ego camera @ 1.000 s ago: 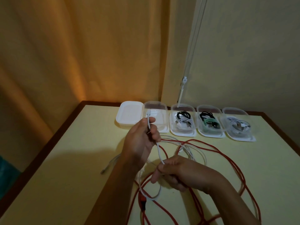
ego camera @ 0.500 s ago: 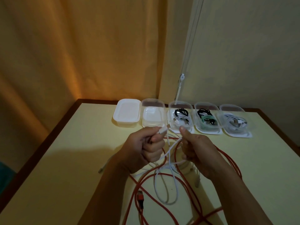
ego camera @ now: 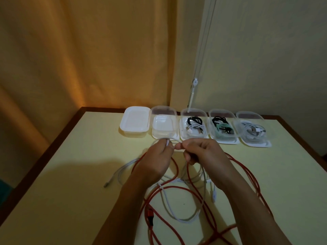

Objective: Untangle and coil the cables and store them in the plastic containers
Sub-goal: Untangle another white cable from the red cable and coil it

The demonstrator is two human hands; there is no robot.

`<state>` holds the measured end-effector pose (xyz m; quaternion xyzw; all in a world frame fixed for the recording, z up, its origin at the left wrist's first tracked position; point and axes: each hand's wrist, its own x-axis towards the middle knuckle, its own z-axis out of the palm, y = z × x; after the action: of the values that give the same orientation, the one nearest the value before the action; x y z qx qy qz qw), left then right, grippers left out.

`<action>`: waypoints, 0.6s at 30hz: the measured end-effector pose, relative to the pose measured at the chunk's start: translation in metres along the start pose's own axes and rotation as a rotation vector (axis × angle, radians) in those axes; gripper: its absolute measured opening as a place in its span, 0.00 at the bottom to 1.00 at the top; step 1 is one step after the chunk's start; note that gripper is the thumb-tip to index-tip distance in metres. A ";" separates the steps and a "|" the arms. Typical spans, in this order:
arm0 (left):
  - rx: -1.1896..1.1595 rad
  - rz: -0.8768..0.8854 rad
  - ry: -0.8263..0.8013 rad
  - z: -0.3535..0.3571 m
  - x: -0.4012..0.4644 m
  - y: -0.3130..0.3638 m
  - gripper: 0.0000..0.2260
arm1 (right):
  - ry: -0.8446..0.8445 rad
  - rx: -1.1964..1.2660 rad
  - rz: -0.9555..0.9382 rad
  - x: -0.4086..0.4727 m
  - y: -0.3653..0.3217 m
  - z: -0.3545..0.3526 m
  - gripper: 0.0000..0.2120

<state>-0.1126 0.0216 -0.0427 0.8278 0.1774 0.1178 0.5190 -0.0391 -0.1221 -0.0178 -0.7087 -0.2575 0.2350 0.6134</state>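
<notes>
Both hands (ego camera: 177,156) pinching white cable (ego camera: 174,140), short span running left-right

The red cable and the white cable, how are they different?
The red cable sprawls in big loops on the table; the white cable is lifted at one end, pinched by the left hand and right hand. Red looks longer and thicker than white. Both are tangled together, uncoiled.

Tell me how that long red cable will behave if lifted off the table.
The red cable lies in loose, overlapping loops, so it is probably floppy and would sag. It crosses the white cable held by the left hand and right hand, so it will likely snag.
</notes>
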 end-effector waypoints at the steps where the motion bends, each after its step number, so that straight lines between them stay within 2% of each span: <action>1: -0.147 -0.036 0.023 0.000 0.003 0.006 0.13 | -0.022 -0.015 0.011 -0.001 0.000 0.000 0.15; 3: -0.462 -0.049 0.117 -0.003 0.008 0.014 0.17 | -0.089 -0.054 0.060 -0.002 0.000 0.002 0.18; 6: -0.788 0.032 0.265 -0.005 0.008 0.016 0.24 | -0.223 -0.145 0.178 -0.004 0.004 0.005 0.24; 8: -0.998 -0.002 0.299 -0.007 0.005 0.019 0.19 | -0.288 -0.214 0.243 -0.005 0.008 0.006 0.27; 11: -1.253 0.000 0.281 -0.014 0.004 0.022 0.13 | -0.310 -0.209 0.307 -0.004 0.015 0.005 0.28; 14: -1.366 0.003 0.227 -0.021 0.002 0.019 0.12 | -0.313 -0.122 0.363 -0.003 0.020 0.002 0.27; 16: -1.387 0.024 0.135 -0.025 -0.002 0.022 0.11 | -0.291 0.016 0.392 -0.002 0.020 0.000 0.26; 18: -1.401 0.027 0.021 -0.027 -0.007 0.025 0.08 | -0.201 0.237 0.438 0.000 0.017 -0.005 0.23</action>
<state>-0.1252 0.0309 -0.0083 0.2991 0.0544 0.2187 0.9272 -0.0349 -0.1280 -0.0335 -0.6437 -0.1285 0.4599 0.5980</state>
